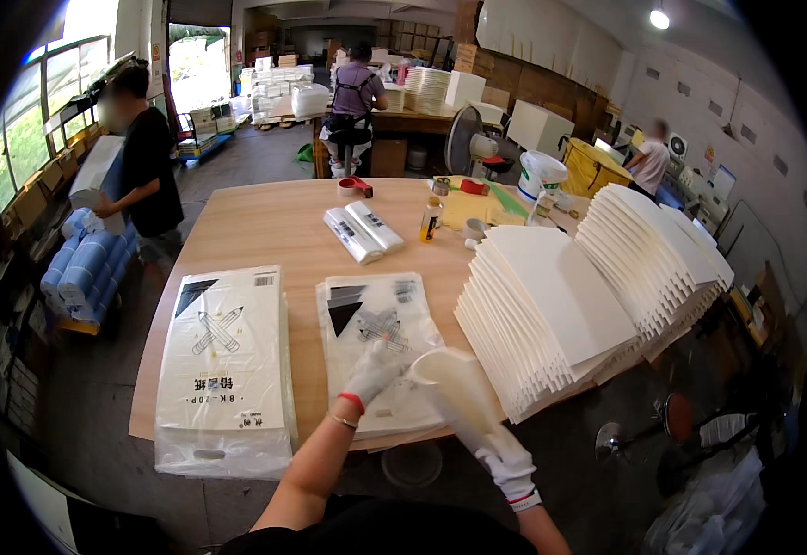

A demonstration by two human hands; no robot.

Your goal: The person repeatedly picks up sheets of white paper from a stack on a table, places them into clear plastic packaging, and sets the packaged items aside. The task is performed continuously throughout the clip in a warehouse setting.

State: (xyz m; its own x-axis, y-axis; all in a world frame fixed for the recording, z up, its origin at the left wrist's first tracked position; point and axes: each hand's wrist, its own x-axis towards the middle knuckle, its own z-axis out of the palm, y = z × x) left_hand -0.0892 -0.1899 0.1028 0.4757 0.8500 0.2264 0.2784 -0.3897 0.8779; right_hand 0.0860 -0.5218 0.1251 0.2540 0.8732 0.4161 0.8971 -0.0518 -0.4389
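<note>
My left hand [375,373], in a white glove with a red band at the wrist, rests on a clear printed plastic bag [380,319]. Its fingers stretch forward over the pencil drawing on the bag. My right hand [507,465], also gloved, grips the near end of a curled batch of white paper sheets [463,398]. The far end of the sheets bends up beside the bag's right edge, close to my left hand. Whether it touches the bag I cannot tell. Left of this bag lies a pile of filled, printed paper packs [227,347] in clear plastic.
Tall staggered stacks of white paper [551,296] cover the table's [237,213] right side. Farther back lie plastic rolls [363,231], a yellow bottle [431,219], a red tape dispenser [355,187] and a white bucket [540,174]. A person [140,166] carries a box at the left.
</note>
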